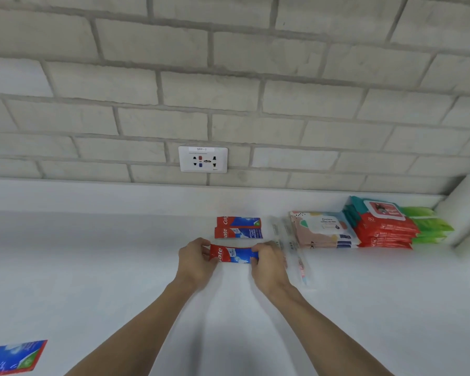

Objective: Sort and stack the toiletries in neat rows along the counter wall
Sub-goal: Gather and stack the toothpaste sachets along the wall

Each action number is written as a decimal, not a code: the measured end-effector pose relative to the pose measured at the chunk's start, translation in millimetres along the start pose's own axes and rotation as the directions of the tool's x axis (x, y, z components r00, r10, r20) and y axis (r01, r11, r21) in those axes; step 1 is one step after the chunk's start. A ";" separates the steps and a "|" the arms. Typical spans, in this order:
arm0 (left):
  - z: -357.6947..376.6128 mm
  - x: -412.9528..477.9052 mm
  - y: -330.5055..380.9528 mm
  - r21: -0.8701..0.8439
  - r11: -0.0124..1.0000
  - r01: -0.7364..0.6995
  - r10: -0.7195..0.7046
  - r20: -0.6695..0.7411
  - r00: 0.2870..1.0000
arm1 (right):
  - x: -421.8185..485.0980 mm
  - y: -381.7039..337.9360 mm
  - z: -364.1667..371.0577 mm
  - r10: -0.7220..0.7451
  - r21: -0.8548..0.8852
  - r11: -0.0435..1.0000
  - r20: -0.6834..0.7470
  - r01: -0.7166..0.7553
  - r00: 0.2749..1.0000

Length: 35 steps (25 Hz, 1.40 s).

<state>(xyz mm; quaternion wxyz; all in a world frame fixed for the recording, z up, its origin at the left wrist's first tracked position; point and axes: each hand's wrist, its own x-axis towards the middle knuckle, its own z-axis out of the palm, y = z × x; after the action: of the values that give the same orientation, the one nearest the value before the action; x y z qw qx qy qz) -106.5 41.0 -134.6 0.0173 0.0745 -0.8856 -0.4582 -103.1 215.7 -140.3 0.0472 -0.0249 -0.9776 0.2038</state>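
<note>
**Both hands on one toothpaste carton, just in front of the wall row**

At the far left, near the front edge of the white counter (pixel 92 267), a red and blue cardboard toothpaste carton (pixel 14 355) lies alone, cut off by the frame. My left hand (pixel 194 263) pinches the red end of a second red and blue toothpaste carton (pixel 234 254), and my right hand (pixel 267 263) curls its fingers round the blue end. This carton sits crosswise between them, low over the counter; whether it touches I cannot tell. Just behind it, two matching toothpaste cartons (pixel 238 227) lie together at the wall. No carton shows its contents. Right of my hands lie clear-wrapped toothbrushes (pixel 296 248), then a stack of pastel-patterned soft wipe packs (pixel 320 230), a taller stack of red wipe packs (pixel 383 226), green soft packs (pixel 429 223) and a white paper roll (pixel 467 210).
</note>
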 end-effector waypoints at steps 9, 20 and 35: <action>17.7 21.5 -6.0 0.185 0.972 -0.147 0.157 -0.035 0.987 | 7.1 0.1 17.2 -0.124 -0.069 0.990 -0.023 0.122 0.992; 23.2 28.0 -3.9 0.150 0.977 -0.150 0.159 -0.054 0.986 | 16.1 2.7 19.3 -0.189 -0.028 0.981 0.033 0.190 0.981; 14.0 13.3 -5.9 0.103 0.991 -0.090 0.101 -0.115 0.988 | 6.0 -0.7 14.6 -0.209 -0.015 0.978 -0.018 0.209 0.978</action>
<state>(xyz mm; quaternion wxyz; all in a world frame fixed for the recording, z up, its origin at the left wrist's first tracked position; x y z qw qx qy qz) -120.3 47.0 -148.1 0.0890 0.0603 -0.9067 -0.4078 -110.6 209.7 -153.0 0.0776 0.0755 -0.9756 0.1909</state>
